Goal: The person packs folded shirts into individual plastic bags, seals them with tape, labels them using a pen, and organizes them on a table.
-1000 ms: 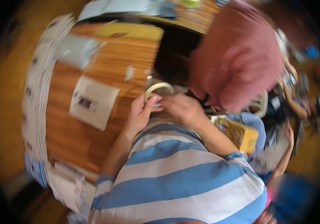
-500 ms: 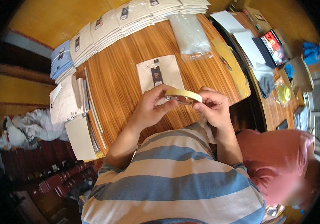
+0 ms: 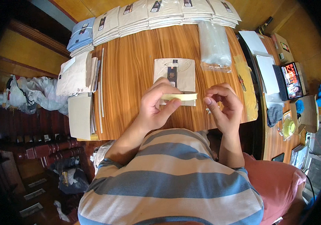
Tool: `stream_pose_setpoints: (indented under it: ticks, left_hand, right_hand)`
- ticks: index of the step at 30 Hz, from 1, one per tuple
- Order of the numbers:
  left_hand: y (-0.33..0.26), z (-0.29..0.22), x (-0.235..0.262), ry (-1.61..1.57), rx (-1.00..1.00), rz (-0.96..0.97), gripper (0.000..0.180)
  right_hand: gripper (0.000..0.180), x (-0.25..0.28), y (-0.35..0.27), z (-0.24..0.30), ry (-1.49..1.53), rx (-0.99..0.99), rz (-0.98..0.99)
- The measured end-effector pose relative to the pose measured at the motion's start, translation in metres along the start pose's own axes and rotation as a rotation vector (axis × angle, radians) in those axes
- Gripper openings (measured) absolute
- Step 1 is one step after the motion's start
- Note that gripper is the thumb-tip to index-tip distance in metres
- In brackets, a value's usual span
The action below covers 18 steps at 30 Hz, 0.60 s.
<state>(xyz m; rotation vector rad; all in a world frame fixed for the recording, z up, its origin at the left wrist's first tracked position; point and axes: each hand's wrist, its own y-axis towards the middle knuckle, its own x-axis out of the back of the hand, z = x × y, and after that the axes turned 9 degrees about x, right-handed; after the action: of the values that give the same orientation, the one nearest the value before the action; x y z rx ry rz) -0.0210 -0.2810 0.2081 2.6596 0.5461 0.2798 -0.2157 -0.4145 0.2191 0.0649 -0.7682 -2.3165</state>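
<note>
The left hand [image 3: 155,106] alone now grips the pale-yellow tape ring [image 3: 181,97], the right hand [image 3: 226,108] gaping; a dark rectangular tag [image 3: 172,76] shows print.

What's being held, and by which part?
The left hand grips a pale yellow tape roll by its left part. Whether the right hand holds anything cannot be told.

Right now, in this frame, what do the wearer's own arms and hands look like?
Both the left hand and right hand are bare, with no gloves, rings or watch visible. The forearms are uncovered below the short sleeves of a striped shirt in blue-grey and off-white.
</note>
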Motion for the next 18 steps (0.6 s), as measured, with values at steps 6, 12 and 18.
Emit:
stream_pose_setpoints:
  ticks: [6, 12, 18]
  left_hand:
    - [0.005, 0.008, 0.002, -0.351, 0.159, 0.055, 0.019]
    - [0.007, 0.016, 0.005, -0.531, 0.390, 0.081, 0.032]
    - [0.008, 0.023, 0.008, -0.531, 0.521, 0.181, 0.026]
  right_hand:
    - [0.017, -0.001, 0.025, 0.006, 0.037, 0.221, 0.233]
    - [0.018, -0.004, 0.039, -0.017, 0.295, 0.063, 0.372]
    - [0.014, 0.007, 0.050, -0.024, 0.224, 0.031, 0.570]
